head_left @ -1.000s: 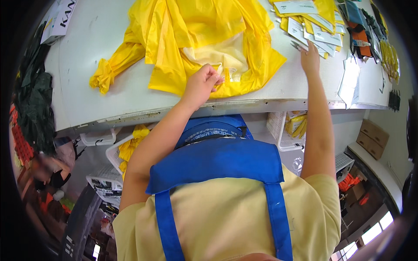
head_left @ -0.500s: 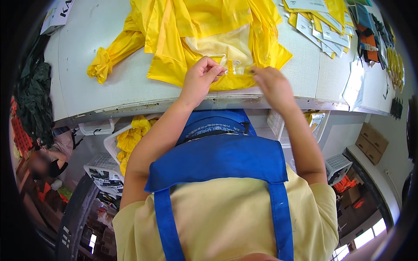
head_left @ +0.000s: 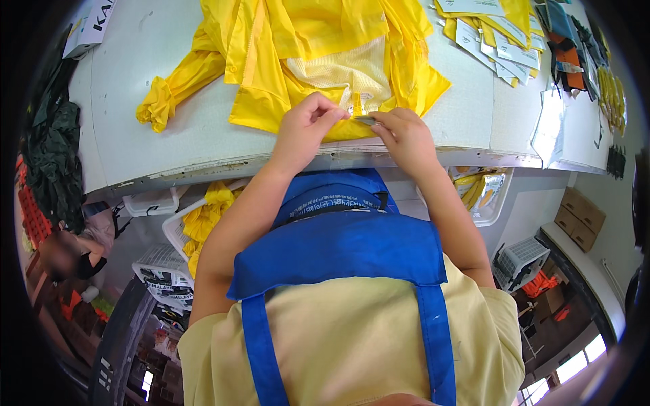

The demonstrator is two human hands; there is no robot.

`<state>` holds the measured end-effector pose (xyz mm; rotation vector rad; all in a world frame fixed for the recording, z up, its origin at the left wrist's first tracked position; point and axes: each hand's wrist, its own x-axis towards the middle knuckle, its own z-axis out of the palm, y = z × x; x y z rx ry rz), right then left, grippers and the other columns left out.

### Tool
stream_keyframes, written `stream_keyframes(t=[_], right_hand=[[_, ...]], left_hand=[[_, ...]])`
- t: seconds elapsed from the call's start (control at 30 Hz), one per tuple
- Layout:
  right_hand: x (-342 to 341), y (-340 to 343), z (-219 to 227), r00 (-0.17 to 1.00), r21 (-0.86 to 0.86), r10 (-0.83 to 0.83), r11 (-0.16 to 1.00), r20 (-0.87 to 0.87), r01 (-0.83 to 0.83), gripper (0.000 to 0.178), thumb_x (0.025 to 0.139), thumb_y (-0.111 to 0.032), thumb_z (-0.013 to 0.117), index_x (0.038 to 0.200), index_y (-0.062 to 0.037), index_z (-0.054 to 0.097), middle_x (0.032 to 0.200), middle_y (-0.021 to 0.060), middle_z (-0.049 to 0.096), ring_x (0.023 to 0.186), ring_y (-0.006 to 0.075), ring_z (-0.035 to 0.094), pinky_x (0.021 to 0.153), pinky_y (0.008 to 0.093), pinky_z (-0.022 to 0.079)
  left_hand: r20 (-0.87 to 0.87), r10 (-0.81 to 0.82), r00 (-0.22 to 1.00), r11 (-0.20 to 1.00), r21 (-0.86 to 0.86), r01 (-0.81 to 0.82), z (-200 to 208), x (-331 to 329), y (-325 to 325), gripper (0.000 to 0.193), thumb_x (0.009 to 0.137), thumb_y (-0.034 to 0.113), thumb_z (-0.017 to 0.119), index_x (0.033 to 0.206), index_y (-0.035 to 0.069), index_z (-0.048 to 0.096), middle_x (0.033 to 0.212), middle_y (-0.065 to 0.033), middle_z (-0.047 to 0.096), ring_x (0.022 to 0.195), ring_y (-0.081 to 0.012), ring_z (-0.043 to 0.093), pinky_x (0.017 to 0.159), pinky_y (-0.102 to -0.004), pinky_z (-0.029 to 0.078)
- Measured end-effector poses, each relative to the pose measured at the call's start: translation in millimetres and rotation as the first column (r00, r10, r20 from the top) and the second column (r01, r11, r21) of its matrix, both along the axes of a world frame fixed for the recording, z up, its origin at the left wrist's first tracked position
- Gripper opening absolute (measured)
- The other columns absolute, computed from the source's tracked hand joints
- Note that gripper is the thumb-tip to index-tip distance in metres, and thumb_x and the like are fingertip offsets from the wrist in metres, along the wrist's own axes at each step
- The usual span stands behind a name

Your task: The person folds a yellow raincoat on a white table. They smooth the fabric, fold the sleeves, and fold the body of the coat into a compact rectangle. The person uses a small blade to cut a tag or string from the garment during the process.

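A yellow jacket [head_left: 264,91] lies spread on the white table, its pale mesh lining [head_left: 345,68] showing near the hem. My left hand [head_left: 306,128] pinches the jacket at the hem, thumb and forefinger together; whether a loose thread is also between them is too small to tell. In my right hand [head_left: 407,137] is a small grey metal tool that looks like thread snips [head_left: 365,120]. Its tip points left, close to my left fingertips, just below a small yellow-and-white label [head_left: 357,105] inside the jacket.
Flat packets with white cards [head_left: 501,51] lie piled at the table's far right, beside dark and orange goods [head_left: 570,61]. Dark green cloth [head_left: 57,149] hangs off the left side. Under the table edge stand baskets with yellow garments [head_left: 206,210]. Another person [head_left: 74,260] is at the lower left.
My right hand has moved left and inward, bringing the metal tool's tip to the hem by my left fingers. My left hand has shifted slightly left, still pinching.
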<state>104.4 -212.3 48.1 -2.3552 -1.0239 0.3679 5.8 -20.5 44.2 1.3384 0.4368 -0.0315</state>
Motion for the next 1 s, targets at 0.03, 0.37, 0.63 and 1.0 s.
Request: stream_keyframes(t=[0.03, 0.37, 0.63, 1.0], right_hand=[[2.4, -6.7, 0.7, 0.998, 0.013, -0.042, 0.999, -0.043, 0.042, 0.021, 0.079, -0.017, 0.066, 0.098, -0.0070, 0.067, 0.079, 0.0095, 0.060, 0.075, 0.0266, 0.058, 0.069, 0.0359, 0.048], [27.3, -22.3, -2.4, 0.914, 0.048, -0.381, 0.919, -0.140, 0.390, 0.027, 0.082, -0.017, 0.067, 0.106, -0.0051, 0.065, 0.082, 0.0130, 0.062, 0.071, 0.0232, 0.061, 0.066, 0.0321, 0.050], [-54.3, 107.8, 12.3, 0.888, 0.158, 0.457, 0.881, -0.047, -0.445, 0.040, 0.080, -0.011, 0.059, 0.119, -0.0190, 0.059, 0.128, 0.0159, 0.048, 0.090, 0.0342, 0.061, 0.078, 0.0404, 0.051], [-45.5, 137.7, 37.2, 0.808, 0.314, 0.107, 0.944, -0.579, 0.100, 0.033, 0.088, -0.020, 0.062, 0.113, 0.0008, 0.057, 0.097, 0.0054, 0.066, 0.085, 0.0226, 0.064, 0.074, 0.0341, 0.050]], left_hand=[[0.026, -0.027, 0.999, 0.998, 0.048, 0.026, 12.4, -7.5, 6.9, 0.005, 0.091, 0.008, 0.056, 0.089, 0.004, 0.055, 0.091, -0.0090, 0.066, 0.087, -0.0135, 0.061, 0.080, -0.0265, 0.048], [-0.431, -0.042, 0.902, 0.928, 0.317, 0.194, 26.7, -222.8, 173.7, 0.045, 0.083, 0.009, 0.063, 0.123, 0.007, 0.040, 0.122, -0.0198, 0.045, 0.118, -0.0285, 0.043, 0.101, -0.0411, 0.033], [-0.071, 0.662, 0.746, 0.276, 0.948, -0.155, -42.6, -128.2, 226.5, 0.100, 0.075, 0.013, 0.073, 0.149, 0.015, 0.006, 0.149, -0.0203, 0.011, 0.136, -0.0341, 0.025, 0.105, -0.0384, 0.033], [0.226, 0.401, 0.888, 0.787, 0.410, -0.460, 10.4, -108.2, 159.1, 0.058, 0.072, -0.002, 0.072, 0.121, 0.008, 0.042, 0.112, -0.0100, 0.051, 0.106, -0.0230, 0.053, 0.089, -0.0326, 0.045]])
